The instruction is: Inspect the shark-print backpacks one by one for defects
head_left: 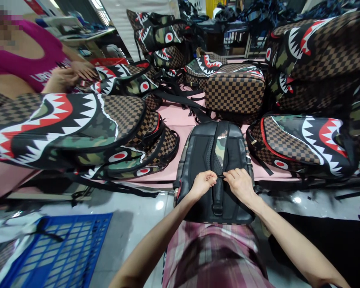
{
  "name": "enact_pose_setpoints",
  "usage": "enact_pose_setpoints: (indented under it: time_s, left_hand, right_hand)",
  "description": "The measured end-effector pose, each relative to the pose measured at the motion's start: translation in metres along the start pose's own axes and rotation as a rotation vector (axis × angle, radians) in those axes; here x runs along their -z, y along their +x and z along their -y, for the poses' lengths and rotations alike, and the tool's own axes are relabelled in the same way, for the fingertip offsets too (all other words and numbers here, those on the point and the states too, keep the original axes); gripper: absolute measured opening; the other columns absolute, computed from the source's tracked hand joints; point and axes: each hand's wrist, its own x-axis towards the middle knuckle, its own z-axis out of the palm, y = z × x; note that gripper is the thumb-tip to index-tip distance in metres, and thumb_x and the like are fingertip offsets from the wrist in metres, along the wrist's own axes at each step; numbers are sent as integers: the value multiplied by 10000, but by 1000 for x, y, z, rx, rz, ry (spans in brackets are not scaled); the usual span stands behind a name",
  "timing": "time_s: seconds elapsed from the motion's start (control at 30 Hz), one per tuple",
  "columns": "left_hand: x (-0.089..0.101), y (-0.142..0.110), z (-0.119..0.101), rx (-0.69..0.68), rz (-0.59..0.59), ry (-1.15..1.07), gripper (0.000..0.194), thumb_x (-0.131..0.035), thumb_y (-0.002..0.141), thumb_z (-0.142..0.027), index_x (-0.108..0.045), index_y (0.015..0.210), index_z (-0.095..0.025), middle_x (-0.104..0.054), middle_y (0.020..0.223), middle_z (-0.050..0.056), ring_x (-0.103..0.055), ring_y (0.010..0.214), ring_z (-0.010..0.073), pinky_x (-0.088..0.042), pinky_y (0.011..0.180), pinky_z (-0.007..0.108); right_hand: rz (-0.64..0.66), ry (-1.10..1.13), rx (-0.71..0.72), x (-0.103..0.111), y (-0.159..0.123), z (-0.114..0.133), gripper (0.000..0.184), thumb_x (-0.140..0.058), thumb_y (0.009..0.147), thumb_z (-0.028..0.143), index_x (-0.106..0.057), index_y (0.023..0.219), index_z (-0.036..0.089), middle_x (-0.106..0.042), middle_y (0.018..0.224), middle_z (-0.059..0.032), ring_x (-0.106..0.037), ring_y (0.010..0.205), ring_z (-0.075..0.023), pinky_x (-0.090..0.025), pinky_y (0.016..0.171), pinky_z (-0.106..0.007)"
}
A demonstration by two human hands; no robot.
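Observation:
A black backpack (204, 160) lies back-side up at the near edge of the pink table (180, 116), its lower end hanging over my lap. My left hand (201, 183) and my right hand (240, 183) meet at the top handle strap (218, 196) in the backpack's middle. Both hands pinch something thin, like a thread or small tag, between their fingertips just above that strap. What exactly is pinched is too small to tell.
Shark-mouth, checkered and camouflage backpacks are piled at left (78, 128), right (303, 144) and behind (234, 92). A co-worker in a magenta top (27, 60) handles a bag at far left. A blue plastic crate (63, 248) sits on the floor at lower left.

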Motion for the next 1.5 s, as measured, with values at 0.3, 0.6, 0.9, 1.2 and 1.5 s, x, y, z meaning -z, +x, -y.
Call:
enact_pose_setpoints:
  time_s: [0.3,0.6,0.9,1.2,1.5]
  left_hand:
    - [69,-56,-53,32,596,101,303,-540,793,-391,-710,786,-140,-708,717,64,-643,735,172,-487,781,280]
    - [25,-14,-8,-46,-245,43,470,-550,798,-223,-507,1255,-121,-567,1241,161,-638,887,167,-519,758,281]
    - [38,-61,15,-320,-279,583,242,-526,817,-154,-686,995,-181,-650,1110,86,-559,1097,237,-425,992,396]
    - [90,-89,38,17,-272,1202,407,-393,918,-270,-481,1306,-187,-625,1082,108,-635,909,236,-494,743,331]
    - [146,-71,14,44,-116,494,148,-674,660,-324,-648,622,-184,-596,544,-15,-551,565,151,-381,557,212]
  right_hand:
    - [4,549,-424,1,-18,-35,235,-483,917,322,-630,1026,176,-663,975,-61,-587,879,-201,-410,771,-316]
    - [24,924,-774,-17,5,-38,490,-600,744,493,-612,1053,113,-636,794,-46,-580,740,-185,-444,714,-305]
    - [78,906,-771,-35,16,-29,278,-582,722,415,-604,822,156,-633,744,-43,-575,704,-196,-434,669,-303]
    - [89,965,-787,-39,-1,-24,315,-563,730,446,-593,886,173,-642,794,-52,-592,768,-210,-456,695,-307]
    - [212,851,-756,-28,-39,6,310,-477,769,504,-429,677,212,-519,619,8,-509,614,-186,-365,598,-287]
